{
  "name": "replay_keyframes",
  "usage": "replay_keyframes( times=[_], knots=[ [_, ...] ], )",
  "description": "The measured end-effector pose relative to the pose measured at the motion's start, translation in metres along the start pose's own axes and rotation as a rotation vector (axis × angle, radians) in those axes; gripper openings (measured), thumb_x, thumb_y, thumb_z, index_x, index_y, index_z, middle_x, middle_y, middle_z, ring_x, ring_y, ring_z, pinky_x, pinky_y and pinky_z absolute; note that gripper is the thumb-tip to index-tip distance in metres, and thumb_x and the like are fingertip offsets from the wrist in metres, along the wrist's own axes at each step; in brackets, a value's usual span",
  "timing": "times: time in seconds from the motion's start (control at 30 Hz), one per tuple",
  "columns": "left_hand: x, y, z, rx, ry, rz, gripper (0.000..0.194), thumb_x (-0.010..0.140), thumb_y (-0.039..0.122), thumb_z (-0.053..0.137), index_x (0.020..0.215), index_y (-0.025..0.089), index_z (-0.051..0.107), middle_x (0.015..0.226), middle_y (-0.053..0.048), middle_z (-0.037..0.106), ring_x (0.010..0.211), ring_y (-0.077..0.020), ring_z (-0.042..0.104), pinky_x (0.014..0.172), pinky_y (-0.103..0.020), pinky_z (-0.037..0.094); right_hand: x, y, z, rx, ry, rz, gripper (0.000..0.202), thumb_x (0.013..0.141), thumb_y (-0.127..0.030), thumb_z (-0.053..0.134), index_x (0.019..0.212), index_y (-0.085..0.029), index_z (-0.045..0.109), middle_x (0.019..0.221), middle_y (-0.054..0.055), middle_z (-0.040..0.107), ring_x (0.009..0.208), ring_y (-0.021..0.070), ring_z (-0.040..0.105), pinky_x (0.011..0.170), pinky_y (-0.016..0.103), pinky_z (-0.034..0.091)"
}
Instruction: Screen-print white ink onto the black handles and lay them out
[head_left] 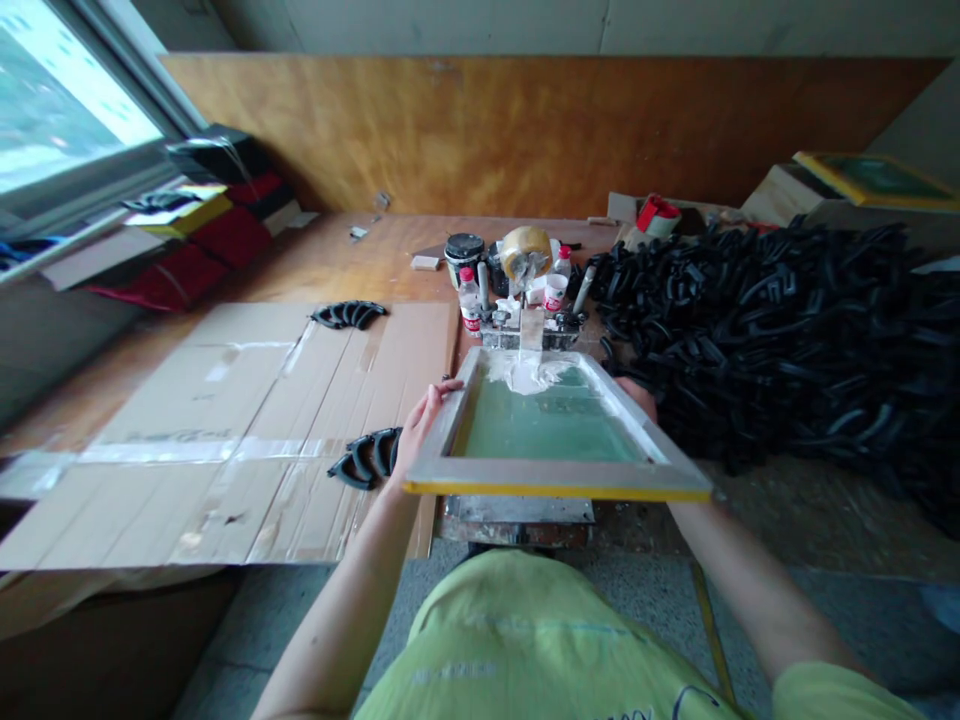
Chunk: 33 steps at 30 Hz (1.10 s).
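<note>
A screen printing frame [555, 478] with a grey rim, a yellow front edge and a green mesh [540, 425] is raised in front of me. Its near edge hangs above a metal plate [517, 510]. My left hand [421, 425] is at the frame's left side, fingers closed against the rim; a small dark bit shows by the fingertips. On the opposite side, my right hand [639, 396] grips the right rim, its fingers mostly hidden behind it. White ink [525, 375] is smeared at the mesh's far end, below a pale upright strip [532, 330].
Curved black parts [366, 458] lie on flattened cardboard [187, 400] at left, with another group [349, 315] farther back. A large heap of black parts [750, 320] covers the right. Behind the frame stand a tape roll [526, 252], a bottle [469, 300] and a tub [464, 255].
</note>
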<state>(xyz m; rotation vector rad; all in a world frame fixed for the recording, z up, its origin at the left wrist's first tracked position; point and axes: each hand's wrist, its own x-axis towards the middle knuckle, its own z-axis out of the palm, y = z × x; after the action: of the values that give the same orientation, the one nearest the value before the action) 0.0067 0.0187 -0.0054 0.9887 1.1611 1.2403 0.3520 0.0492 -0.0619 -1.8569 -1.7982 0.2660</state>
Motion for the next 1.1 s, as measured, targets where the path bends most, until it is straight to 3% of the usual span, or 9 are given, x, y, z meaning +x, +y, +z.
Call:
replay_keyframes(
  times=[0.07,0.17,0.27,0.4,0.57,0.67,0.87,0.97,1.1],
  knots=[
    [-0.014,-0.017,-0.009,0.105,-0.023,-0.129,0.052,0.08,0.061,0.059,0.109,0.019,0.068,0.091,-0.003,0.068,0.073,-0.0143,0.06,0.063,-0.022,0.046,0.025,-0.008,-0.007,0.022,0.084,-0.024,0.037,0.09,-0.026,0.048,0.121,-0.01,0.063,0.107,0.01,0.071,0.093,0.0197,0.067,0.084,0.029,0.053],
    [-0.024,-0.054,-0.017,0.143,-0.024,-0.246,0.07,0.074,0.058,0.067,0.133,0.022,0.055,0.077,0.0,0.066,0.062,-0.014,0.057,0.054,-0.022,0.041,0.061,-0.047,0.005,-0.012,0.151,-0.257,0.054,0.081,-0.022,0.065,0.133,-0.016,0.053,0.133,0.013,0.055,0.119,0.026,0.055,0.1,0.039,0.046],
    [-0.02,-0.089,-0.017,0.162,0.015,-0.227,0.085,0.071,0.054,0.069,0.144,0.02,0.042,0.075,0.0,0.065,0.062,-0.0144,0.057,0.057,-0.023,0.043,0.083,-0.088,0.029,-0.155,-0.025,-0.417,0.048,0.079,-0.019,0.067,0.126,-0.015,0.056,0.128,0.014,0.056,0.119,0.0268,0.051,0.1,0.038,0.044],
    [-0.013,-0.112,-0.018,0.208,0.044,-0.215,0.078,0.072,0.054,0.067,0.138,0.017,0.049,0.077,-0.001,0.065,0.066,-0.0151,0.059,0.061,-0.024,0.046,0.076,-0.107,0.05,-0.314,-0.322,-0.356,0.017,0.085,-0.018,0.057,0.102,-0.014,0.063,0.102,0.012,0.066,0.096,0.0237,0.06,0.083,0.031,0.046],
    [-0.014,-0.113,-0.02,0.219,0.055,-0.231,0.07,0.072,0.052,0.069,0.132,0.018,0.055,0.072,0.0,0.064,0.066,-0.0154,0.059,0.06,-0.024,0.045,0.025,-0.091,0.039,-0.322,-0.4,-0.624,0.014,0.084,-0.009,0.051,0.09,-0.014,0.063,0.094,0.01,0.067,0.092,0.0216,0.059,0.078,0.029,0.042],
    [-0.015,-0.111,-0.019,0.205,0.057,-0.225,0.069,0.073,0.052,0.069,0.132,0.018,0.056,0.073,0.0,0.064,0.066,-0.0152,0.06,0.06,-0.024,0.045,0.016,-0.085,0.028,-0.248,-0.472,-0.802,0.011,0.082,-0.01,0.054,0.085,-0.017,0.061,0.087,0.006,0.066,0.087,0.0196,0.059,0.074,0.028,0.041],
    [-0.016,-0.108,-0.017,0.166,0.067,-0.21,0.072,0.071,0.052,0.07,0.132,0.017,0.055,0.071,0.0,0.063,0.064,-0.0151,0.06,0.058,-0.024,0.045,0.009,-0.088,0.038,-0.25,-0.287,-0.682,0.009,0.083,-0.011,0.055,0.084,-0.015,0.062,0.087,0.008,0.065,0.09,0.0219,0.056,0.076,0.03,0.04],
    [-0.016,-0.104,-0.016,0.157,0.069,-0.237,0.074,0.07,0.052,0.071,0.133,0.017,0.054,0.069,0.001,0.063,0.063,-0.015,0.06,0.056,-0.023,0.045,-0.005,-0.084,0.041,-0.222,-0.321,-0.737,0.012,0.085,-0.01,0.053,0.087,-0.015,0.064,0.089,0.009,0.066,0.092,0.0216,0.057,0.079,0.03,0.042],
    [-0.019,-0.087,-0.013,0.133,0.049,-0.276,0.082,0.068,0.053,0.073,0.137,0.016,0.049,0.072,0.0,0.066,0.06,-0.0145,0.06,0.053,-0.023,0.044,0.023,-0.093,0.035,-0.137,-0.306,-0.581,0.019,0.085,-0.028,0.064,0.103,-0.022,0.065,0.095,0.004,0.068,0.089,0.0197,0.061,0.077,0.028,0.044]
  ],
)
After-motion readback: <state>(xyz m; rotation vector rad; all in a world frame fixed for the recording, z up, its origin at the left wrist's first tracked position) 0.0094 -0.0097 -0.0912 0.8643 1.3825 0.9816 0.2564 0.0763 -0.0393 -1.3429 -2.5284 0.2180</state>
